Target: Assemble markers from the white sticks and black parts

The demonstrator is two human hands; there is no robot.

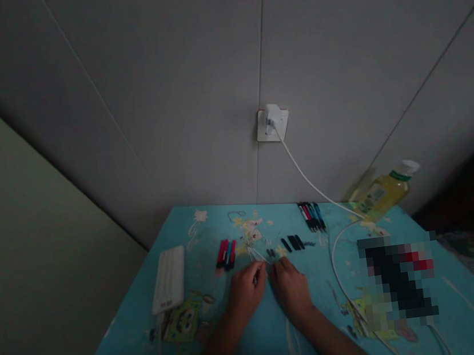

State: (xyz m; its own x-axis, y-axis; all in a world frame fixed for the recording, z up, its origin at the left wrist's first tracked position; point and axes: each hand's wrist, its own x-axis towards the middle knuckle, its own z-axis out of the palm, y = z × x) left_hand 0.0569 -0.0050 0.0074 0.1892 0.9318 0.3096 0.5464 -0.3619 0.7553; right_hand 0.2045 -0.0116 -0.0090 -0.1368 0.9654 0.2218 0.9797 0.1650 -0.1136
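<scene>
1. Our left grip (pixel 247 287) and right grip (pixel 291 287) lie close together, fingers curled inward; we cannot tell whether either is clamped on anything.
2. Thin white sticks (pixel 260 256) lie just ahead of our left grip, one slanting toward the space between our two grips; their near ends are too small for us to make out.
3. Just ahead of our right grip we see small dark pieces (pixel 271 252), and a little farther ahead and to its right, a row of short black pieces (pixel 293 243) beside tiny dark bits (pixel 310 244).
4. Near our left grip, ahead and to its left, pink, blue and black pen parts (pixel 226 255) lie side by side.
5. Farther ahead and to the right of our right grip, we have a row of slim pens (pixel 311 217).
6. Well left of our left grip lies a flat white box (pixel 169 278).
7. Well right of our right grip, a white cable (pixel 332 258) curves over the desk (pixel 129 352), past a pixelated dark and red object (pixel 399 281). Beyond that object stands a tilted-looking bottle (pixel 388 190) of yellow liquid.
8. Far ahead of our grips, a white plug (pixel 272 112) sits in the wall socket (pixel 262 130).
</scene>
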